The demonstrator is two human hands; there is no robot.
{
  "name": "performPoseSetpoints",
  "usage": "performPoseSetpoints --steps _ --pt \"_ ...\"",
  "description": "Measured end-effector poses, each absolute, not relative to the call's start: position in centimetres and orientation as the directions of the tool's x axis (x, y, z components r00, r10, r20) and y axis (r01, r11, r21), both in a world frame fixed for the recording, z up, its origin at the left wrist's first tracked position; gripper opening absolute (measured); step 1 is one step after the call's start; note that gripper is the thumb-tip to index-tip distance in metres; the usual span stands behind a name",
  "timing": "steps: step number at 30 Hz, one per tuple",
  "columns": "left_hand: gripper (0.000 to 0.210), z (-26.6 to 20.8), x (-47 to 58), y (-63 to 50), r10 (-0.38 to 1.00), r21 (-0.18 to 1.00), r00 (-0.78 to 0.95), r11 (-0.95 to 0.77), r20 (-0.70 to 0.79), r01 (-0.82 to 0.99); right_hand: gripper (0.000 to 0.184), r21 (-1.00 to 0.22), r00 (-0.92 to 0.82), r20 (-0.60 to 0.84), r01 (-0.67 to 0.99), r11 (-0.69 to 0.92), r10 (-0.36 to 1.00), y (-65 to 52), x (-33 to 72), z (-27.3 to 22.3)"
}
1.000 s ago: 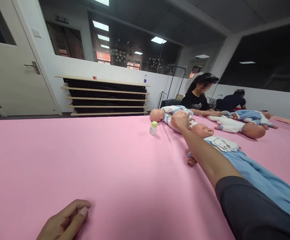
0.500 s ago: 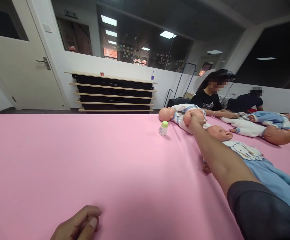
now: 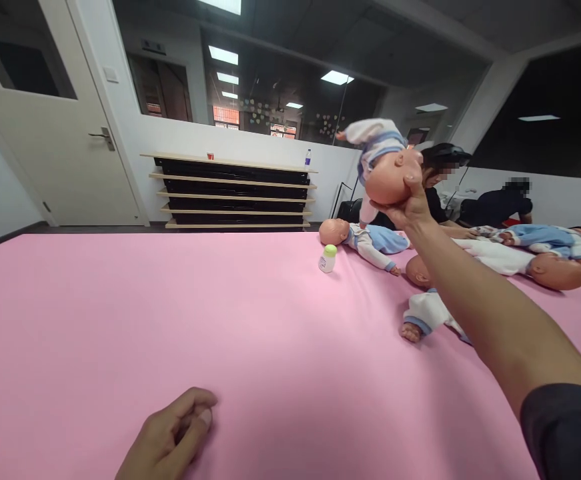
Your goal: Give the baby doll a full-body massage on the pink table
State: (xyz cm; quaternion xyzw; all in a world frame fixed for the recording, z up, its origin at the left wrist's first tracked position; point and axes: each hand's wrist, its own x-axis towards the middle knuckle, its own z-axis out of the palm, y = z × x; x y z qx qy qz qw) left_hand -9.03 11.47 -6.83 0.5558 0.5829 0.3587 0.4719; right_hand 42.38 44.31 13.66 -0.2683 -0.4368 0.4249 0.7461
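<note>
My right hand (image 3: 406, 208) grips a baby doll (image 3: 387, 177) by its bald head, holding it tilted in the air above the table. This doll wears white and light blue clothes, and its body points up and away from me. Below it, a second baby doll (image 3: 335, 232) lies on its back. A third baby doll (image 3: 423, 310) lies nearer, partly hidden behind my right forearm. My left hand (image 3: 173, 430) rests over the pink tabletop (image 3: 250, 333), loosely curled with a gap between thumb and forefinger, and holds nothing. A small white jar with a green lid (image 3: 327, 259) stands left of the dolls.
More baby dolls (image 3: 557, 272) lie along the right side of the table. Behind them sits a person in black (image 3: 435, 200), with another person (image 3: 497, 203) farther back. A low shelf stack (image 3: 233, 190) stands against the wall, bearing a bottle (image 3: 308, 158) and a red cup (image 3: 210, 156).
My right hand has lifted the baby doll off the other doll, up from the table. The doll underneath now shows its blue trousers. My left hand has shifted slightly in view, still loosely curled.
</note>
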Motion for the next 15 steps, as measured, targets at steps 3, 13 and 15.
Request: performPoseSetpoints --steps 3,13,15 --pt "0.043 -7.0 -9.3 11.5 0.975 0.953 0.127 0.142 -0.181 0.266 0.044 -0.771 0.047 0.496 -0.434 0.465 0.867 42.4 38.9 17.3" --pt "0.075 1.9 -12.5 20.6 0.968 0.814 0.190 0.241 -0.163 -0.528 0.031 -0.885 -0.380 0.448 -0.315 0.342 0.810 34.4 26.4 22.1" --pt "0.081 4.9 -12.7 22.9 0.988 0.717 0.147 0.143 -0.057 -0.682 0.037 -0.897 -0.487 0.423 -0.342 0.279 0.764 34.4 24.3 20.3"
